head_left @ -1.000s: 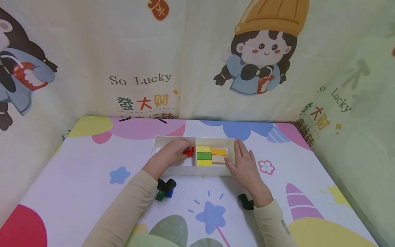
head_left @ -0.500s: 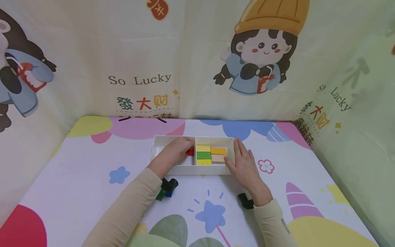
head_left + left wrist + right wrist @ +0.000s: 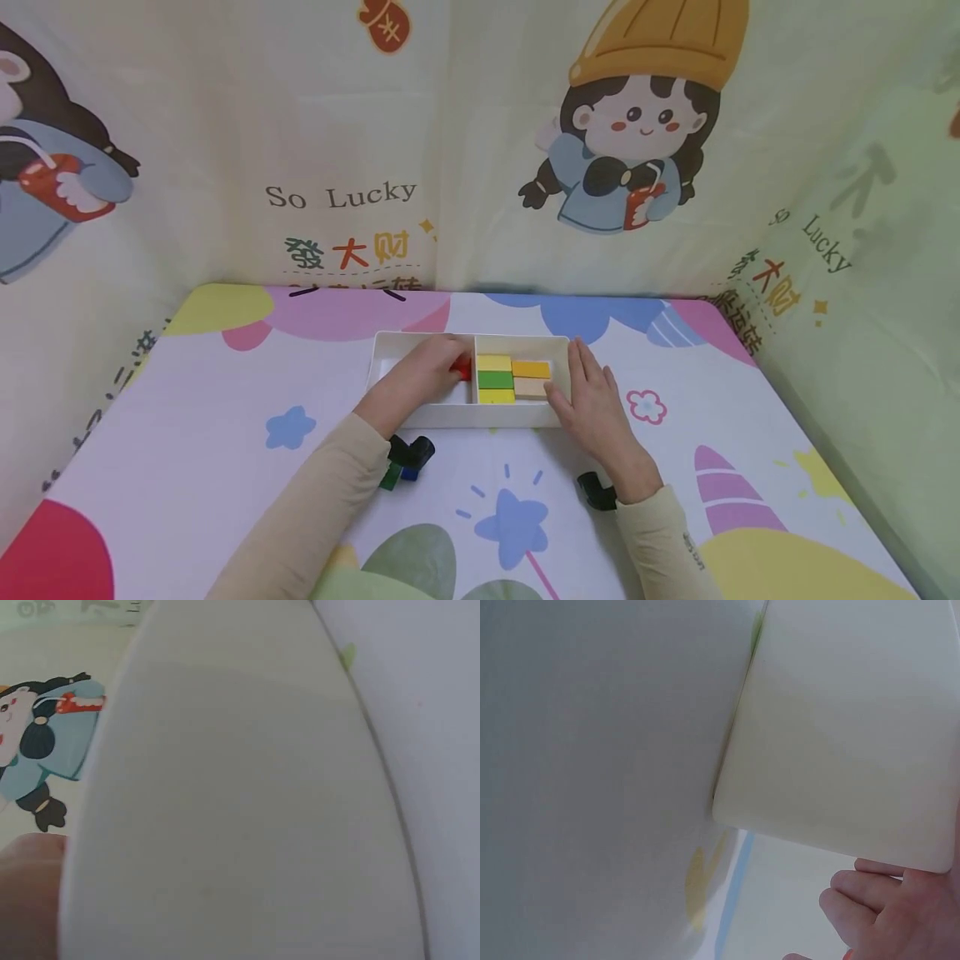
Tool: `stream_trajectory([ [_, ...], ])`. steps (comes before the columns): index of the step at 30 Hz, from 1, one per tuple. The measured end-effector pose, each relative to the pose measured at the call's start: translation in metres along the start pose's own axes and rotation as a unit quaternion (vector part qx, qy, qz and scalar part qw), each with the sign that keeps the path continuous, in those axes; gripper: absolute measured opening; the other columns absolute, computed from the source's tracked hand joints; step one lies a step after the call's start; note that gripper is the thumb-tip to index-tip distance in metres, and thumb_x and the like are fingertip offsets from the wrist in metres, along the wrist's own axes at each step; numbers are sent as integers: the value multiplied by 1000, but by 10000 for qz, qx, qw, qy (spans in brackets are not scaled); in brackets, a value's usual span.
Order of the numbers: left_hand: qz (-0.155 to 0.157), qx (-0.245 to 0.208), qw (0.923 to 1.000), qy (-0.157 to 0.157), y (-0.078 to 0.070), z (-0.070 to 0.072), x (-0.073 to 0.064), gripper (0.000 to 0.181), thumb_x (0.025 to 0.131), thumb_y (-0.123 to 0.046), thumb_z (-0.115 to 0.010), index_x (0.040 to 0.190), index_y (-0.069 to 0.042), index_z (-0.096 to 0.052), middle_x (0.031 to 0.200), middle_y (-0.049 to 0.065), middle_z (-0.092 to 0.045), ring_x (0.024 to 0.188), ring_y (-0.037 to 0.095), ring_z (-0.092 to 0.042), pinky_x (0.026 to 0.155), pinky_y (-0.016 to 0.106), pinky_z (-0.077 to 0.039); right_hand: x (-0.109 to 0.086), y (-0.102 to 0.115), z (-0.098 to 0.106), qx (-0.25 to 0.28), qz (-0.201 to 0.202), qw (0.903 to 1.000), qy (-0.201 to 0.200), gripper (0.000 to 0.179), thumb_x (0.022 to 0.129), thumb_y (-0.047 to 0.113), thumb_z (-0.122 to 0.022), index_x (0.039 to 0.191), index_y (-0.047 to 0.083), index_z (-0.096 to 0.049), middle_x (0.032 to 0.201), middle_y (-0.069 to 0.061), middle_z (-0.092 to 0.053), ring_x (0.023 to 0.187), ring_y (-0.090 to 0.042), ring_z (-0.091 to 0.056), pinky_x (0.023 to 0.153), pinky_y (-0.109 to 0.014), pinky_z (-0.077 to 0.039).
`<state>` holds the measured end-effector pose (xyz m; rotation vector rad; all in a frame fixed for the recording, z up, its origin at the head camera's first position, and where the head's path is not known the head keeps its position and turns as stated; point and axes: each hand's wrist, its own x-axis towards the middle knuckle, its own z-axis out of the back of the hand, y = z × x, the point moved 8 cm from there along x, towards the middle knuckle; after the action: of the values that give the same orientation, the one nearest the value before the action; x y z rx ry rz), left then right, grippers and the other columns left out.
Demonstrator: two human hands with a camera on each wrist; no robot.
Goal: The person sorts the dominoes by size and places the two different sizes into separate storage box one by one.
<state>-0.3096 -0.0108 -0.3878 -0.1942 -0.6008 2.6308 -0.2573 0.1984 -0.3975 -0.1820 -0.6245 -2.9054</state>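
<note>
My left hand (image 3: 420, 372) reaches over the front wall into the left compartment of a white two-part tray (image 3: 517, 415). Its curled fingers hold a red block (image 3: 463, 369) close to the divider; most of the block is hidden by the hand. At the tray's right end, my right hand (image 3: 597, 410) lies with straight fingers along the outer wall, thumb over the rim. The right compartment holds flat blocks: yellow ones (image 3: 497, 397), a green block (image 3: 495, 380), an orange block (image 3: 531, 369) and a tan block (image 3: 531, 388). In the left wrist view the tray wall (image 3: 240, 787) hides most of the hand.
On the table (image 3: 210, 467), in front of the tray, a dark green block (image 3: 390, 477) and a blue block (image 3: 409, 474) lie under the left wrist's black camera (image 3: 422, 451). Another black camera (image 3: 597, 491) sits at the right wrist. A printed curtain (image 3: 480, 125) stands behind the table.
My left fingers have shifted slightly right toward the divider and now cover more of the red. The right hand and the tray stay in place.
</note>
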Motion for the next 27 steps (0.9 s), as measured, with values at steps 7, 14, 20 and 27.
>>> stream_trajectory([
  [7,-149,-367,9987,-317,2,21,-20,21,90,-5,-70,110,-6,-69,103,6,-70,94,20,-60,88,33,-57,1,2,0,-48,18,10000,1,78,100,39,-48,157,-1,-14,165,-20,-15,152,-38,-18,120,-64,-15],
  [14,-409,-523,9957,-646,-1,36,-44,23,88,-5,-72,111,-4,-70,103,9,-71,95,21,-64,86,32,-59,1,1,0,-24,-8,10000,11,78,100,38,-50,157,-2,-15,165,-21,-16,152,-38,-18,120,-65,-14],
  [20,-455,-673,9941,-721,-2,38,-62,25,88,-6,-72,113,-6,-69,105,9,-71,97,19,-65,84,33,-60,0,1,-3,-9,-42,9999,92,78,101,38,-49,157,-2,-13,165,-20,-14,152,-38,-17,121,-64,-13],
  [27,-670,-827,9891,-1014,-4,46,-83,21,90,-7,-71,110,-8,-70,104,8,-71,93,19,-67,82,34,-60,1,1,0,21,-43,10000,44,78,101,39,-49,157,-1,-13,165,-21,-13,152,-38,-16,121,-64,-13],
])
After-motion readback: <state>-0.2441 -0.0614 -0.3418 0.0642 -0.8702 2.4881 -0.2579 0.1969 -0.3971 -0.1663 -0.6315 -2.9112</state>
